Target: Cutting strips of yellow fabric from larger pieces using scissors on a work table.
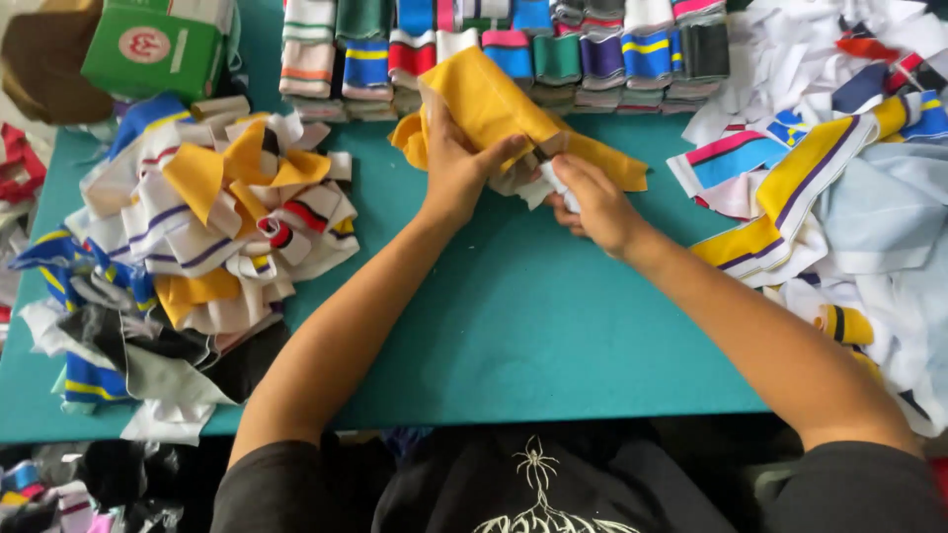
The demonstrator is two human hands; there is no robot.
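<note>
My left hand (456, 170) grips a yellow piece of knit fabric (491, 101), held up just above the teal table (513, 306) near its far side. My right hand (593, 202) pinches a small white strip of fabric (549, 184) at the lower edge of the same yellow piece. Both hands meet at the middle of the cloth, fingers closed on it.
A loose heap of striped and yellow fabric pieces (212, 217) lies at the left. Folded striped collars (513, 49) are stacked in a row along the far edge. More white, blue and yellow striped pieces (839, 188) pile up at the right. A green box (153, 47) stands at the far left.
</note>
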